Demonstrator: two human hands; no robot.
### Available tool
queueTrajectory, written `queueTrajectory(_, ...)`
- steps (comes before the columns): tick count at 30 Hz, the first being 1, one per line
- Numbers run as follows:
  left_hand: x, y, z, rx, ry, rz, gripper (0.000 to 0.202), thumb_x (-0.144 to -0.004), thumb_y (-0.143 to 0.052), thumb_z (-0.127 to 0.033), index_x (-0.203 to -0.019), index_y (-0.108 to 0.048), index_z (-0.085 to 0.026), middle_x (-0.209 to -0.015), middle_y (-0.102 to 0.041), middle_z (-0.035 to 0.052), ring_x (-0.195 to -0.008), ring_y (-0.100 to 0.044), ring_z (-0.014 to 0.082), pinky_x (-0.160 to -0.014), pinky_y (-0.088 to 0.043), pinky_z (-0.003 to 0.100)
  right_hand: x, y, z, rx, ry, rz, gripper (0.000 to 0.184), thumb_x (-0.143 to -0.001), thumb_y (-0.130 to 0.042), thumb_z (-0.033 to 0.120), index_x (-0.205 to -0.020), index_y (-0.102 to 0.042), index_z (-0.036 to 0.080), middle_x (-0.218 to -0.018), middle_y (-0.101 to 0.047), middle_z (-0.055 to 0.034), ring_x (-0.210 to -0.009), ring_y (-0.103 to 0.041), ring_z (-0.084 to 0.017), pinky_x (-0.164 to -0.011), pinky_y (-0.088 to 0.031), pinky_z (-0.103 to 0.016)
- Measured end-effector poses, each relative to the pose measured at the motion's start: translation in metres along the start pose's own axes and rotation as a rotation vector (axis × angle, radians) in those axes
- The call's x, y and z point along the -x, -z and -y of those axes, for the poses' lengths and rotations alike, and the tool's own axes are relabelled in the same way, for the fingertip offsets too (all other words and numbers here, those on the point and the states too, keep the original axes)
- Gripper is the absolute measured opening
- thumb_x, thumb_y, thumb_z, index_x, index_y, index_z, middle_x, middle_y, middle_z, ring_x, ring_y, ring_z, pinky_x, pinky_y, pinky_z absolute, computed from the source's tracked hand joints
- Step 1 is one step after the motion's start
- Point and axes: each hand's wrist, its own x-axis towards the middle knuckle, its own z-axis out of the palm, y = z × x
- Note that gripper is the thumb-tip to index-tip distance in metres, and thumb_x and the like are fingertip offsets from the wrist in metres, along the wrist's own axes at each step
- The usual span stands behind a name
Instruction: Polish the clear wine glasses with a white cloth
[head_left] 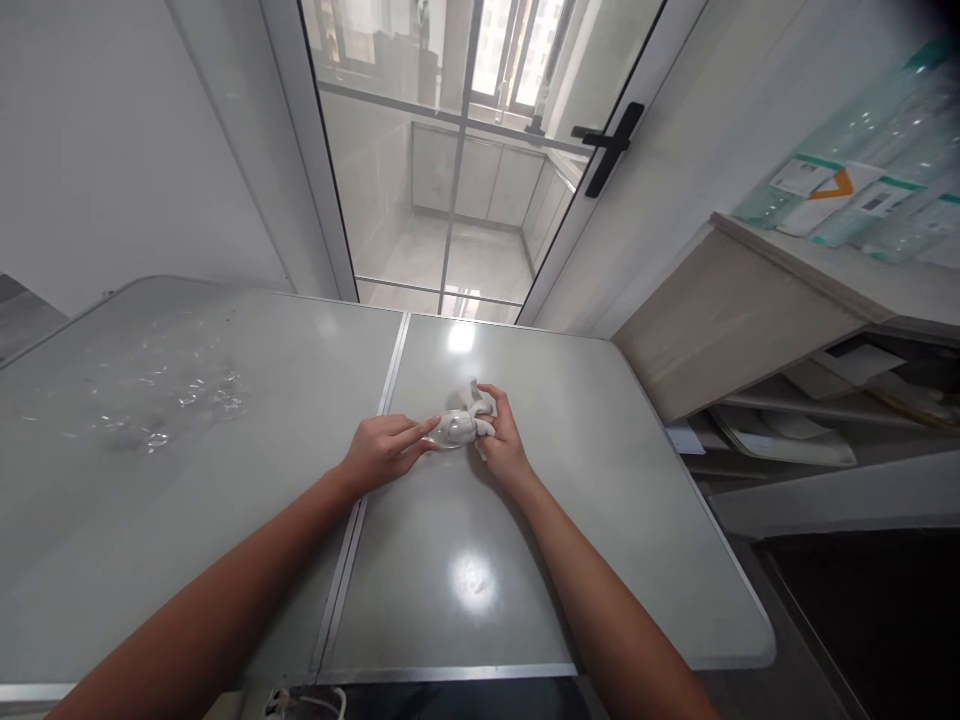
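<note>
Mid-bench, the right hand keeps a closed grip on a crumpled white cloth while the left hand, fingers loosely extended, steadies its near-left edge, best pressed flat.

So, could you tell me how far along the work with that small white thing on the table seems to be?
Early or midway, I'd judge. Done: nothing finished shows; only clear crinkled plastic lies spread at the far left of the table. In hand: the right hand grips a small white object with white wrapping bunched at it, and the left hand touches it with its fingertips. Left: it is not yet free of the wrapping.
</note>
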Motion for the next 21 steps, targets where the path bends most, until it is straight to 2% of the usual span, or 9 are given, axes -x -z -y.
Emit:
queueTrajectory(3, -0.004, 0.002, -0.002, -0.084, -0.074, 0.014, 0.046, -0.092, -0.075, -0.021, -0.137, -0.065, -0.022, -0.076, -0.076, -0.0007, -0.064, -0.067, 0.012, -0.062, -0.046, 0.024, -0.001, -0.004, 0.006, -0.259, -0.219, 0.032, 0.101, -0.054, -0.053, 0.008, -0.152, -0.039, 0.026, -0.087, -0.065, 0.0023, -0.06, -0.05, -0.013, -0.054, -0.035, -0.023)
queueTrajectory(5, -0.004, 0.002, -0.003, -0.087, -0.083, 0.006, 0.047, -0.091, -0.076, -0.019, -0.137, -0.065, -0.022, -0.077, -0.076, -0.0007, -0.064, -0.067, 0.0121, -0.062, -0.046, 0.024, 0.0, -0.006, 0.009, -0.304, -0.231, 0.056, 0.102, -0.053, -0.053, 0.008, -0.153, -0.04, 0.026, -0.093, -0.066, 0.0004, -0.063, -0.052, -0.013, -0.054, -0.036, -0.022)
queueTrajectory(8, -0.003, -0.001, -0.004, 0.011, -0.007, -0.035, 0.04, -0.091, -0.077, -0.022, -0.13, -0.069, -0.023, -0.073, -0.073, -0.0023, -0.06, -0.063, 0.0102, -0.059, -0.044, 0.022, 0.003, -0.006, 0.01, -0.193, -0.102, 0.106, 0.094, -0.057, -0.053, 0.006, -0.149, -0.046, 0.027, -0.09, -0.066, 0.0012, -0.065, -0.053, -0.014, -0.06, -0.04, -0.025)
queueTrajectory(12, 0.001, -0.005, -0.004, 0.2, 0.201, -0.024, 0.032, -0.09, -0.079, -0.033, -0.12, -0.076, -0.023, -0.065, -0.068, -0.0045, -0.05, -0.05, 0.0068, -0.053, -0.043, 0.019, 0.005, 0.0, 0.005, 0.069, 0.152, 0.129, 0.069, -0.067, -0.051, 0.005, -0.133, -0.054, 0.025, -0.082, -0.066, 0.0016, -0.074, -0.058, -0.019, -0.075, -0.046, -0.032)
queueTrajectory(14, 0.002, -0.005, -0.003, 0.241, 0.257, -0.012, 0.034, -0.089, -0.08, -0.037, -0.12, -0.076, -0.023, -0.065, -0.068, -0.0044, -0.049, -0.049, 0.0065, -0.053, -0.044, 0.019, 0.005, 0.004, 0.003, 0.195, 0.254, 0.089, 0.06, -0.07, -0.051, 0.004, -0.126, -0.058, 0.025, -0.09, -0.068, -0.0012, -0.084, -0.06, -0.022, -0.083, -0.046, -0.036)
queueTrajectory(16, 0.003, -0.004, 0.0, 0.234, 0.235, -0.003, 0.035, -0.089, -0.08, -0.037, -0.121, -0.076, -0.023, -0.066, -0.068, -0.0046, -0.05, -0.05, 0.0064, -0.054, -0.044, 0.019, 0.004, 0.007, 0.001, 0.278, 0.298, 0.047, 0.056, -0.07, -0.052, 0.004, -0.121, -0.063, 0.025, -0.102, -0.069, -0.0044, -0.092, -0.06, -0.024, -0.088, -0.046, -0.038)
queueTrajectory(18, 0.003, -0.002, 0.002, 0.173, 0.15, 0.003, 0.036, -0.091, -0.079, -0.034, -0.124, -0.074, -0.024, -0.064, -0.067, -0.0049, -0.051, -0.053, 0.0069, -0.055, -0.044, 0.019, 0.002, 0.008, 0.0, 0.25, 0.237, 0.037, 0.062, -0.069, -0.053, 0.005, -0.126, -0.063, 0.026, -0.099, -0.068, -0.0039, -0.09, -0.06, -0.023, -0.085, -0.046, -0.037)
queueTrajectory(21, 0.001, 0.001, 0.003, 0.036, 0.005, 0.002, 0.039, -0.093, -0.075, -0.028, -0.132, -0.07, -0.024, -0.065, -0.068, -0.0041, -0.056, -0.06, 0.0095, -0.058, -0.044, 0.021, 0.001, 0.004, 0.002, -0.022, -0.049, 0.058, 0.089, -0.063, -0.055, 0.006, -0.149, -0.047, 0.029, -0.085, -0.065, 0.0013, -0.071, -0.055, -0.018, -0.066, -0.044, -0.029)
